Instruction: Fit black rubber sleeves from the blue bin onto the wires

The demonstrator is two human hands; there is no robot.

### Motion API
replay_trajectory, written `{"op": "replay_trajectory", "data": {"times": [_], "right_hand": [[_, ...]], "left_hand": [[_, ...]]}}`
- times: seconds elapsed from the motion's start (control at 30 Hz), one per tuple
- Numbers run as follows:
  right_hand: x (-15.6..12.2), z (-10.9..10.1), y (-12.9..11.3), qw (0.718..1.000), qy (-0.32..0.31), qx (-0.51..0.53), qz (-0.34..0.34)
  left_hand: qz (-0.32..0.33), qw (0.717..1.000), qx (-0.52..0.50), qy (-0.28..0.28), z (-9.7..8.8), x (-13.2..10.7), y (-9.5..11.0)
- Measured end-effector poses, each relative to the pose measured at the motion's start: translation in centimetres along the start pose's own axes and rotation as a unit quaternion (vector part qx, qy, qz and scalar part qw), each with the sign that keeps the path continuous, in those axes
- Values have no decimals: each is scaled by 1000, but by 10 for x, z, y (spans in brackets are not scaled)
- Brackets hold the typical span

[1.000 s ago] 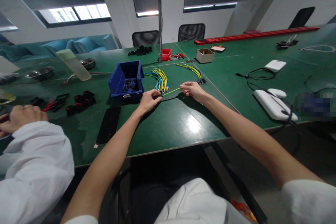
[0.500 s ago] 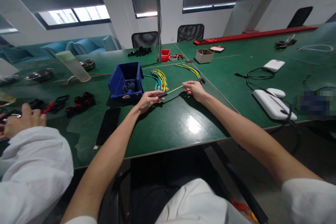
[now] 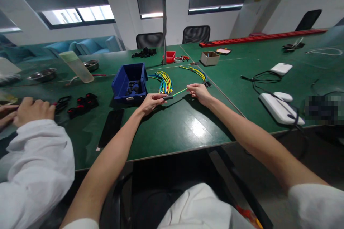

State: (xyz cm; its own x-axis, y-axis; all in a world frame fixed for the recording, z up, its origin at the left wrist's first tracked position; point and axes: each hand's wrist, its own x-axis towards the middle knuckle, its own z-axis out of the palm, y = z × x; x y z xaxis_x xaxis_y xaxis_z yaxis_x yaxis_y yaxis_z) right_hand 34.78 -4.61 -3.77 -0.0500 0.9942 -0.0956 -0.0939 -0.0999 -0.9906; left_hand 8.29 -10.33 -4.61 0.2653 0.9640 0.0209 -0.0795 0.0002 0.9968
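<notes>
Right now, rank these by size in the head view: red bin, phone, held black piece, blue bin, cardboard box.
1. Blue bin
2. Phone
3. Cardboard box
4. Red bin
5. Black piece
Apparent size only; distances differ.

Black piece (image 3: 168,97) in the left hand (image 3: 151,103), green wire (image 3: 180,92) in the right hand (image 3: 199,92).

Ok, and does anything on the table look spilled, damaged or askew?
I see no spill or damage. The translucent bottle at left looks tilted, which is odd, though the wide lens may cause it. The held green wire looks straight.
</notes>
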Motion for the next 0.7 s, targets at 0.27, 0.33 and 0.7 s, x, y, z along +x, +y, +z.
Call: {"op": "replay_trajectory", "data": {"times": [0.27,0.33,0.7], "right_hand": [[-3,3,0,1000,-13,-15,-6],[-2,3,0,1000,-15,-17,-9],[-3,4,4,997,-44,-53,-30]], "left_hand": [[-11,1000,-3,11,2,-2,3],[-10,1000,-12,15,2,-2,4],[5,999,-31,37,-2,0,2]]}}
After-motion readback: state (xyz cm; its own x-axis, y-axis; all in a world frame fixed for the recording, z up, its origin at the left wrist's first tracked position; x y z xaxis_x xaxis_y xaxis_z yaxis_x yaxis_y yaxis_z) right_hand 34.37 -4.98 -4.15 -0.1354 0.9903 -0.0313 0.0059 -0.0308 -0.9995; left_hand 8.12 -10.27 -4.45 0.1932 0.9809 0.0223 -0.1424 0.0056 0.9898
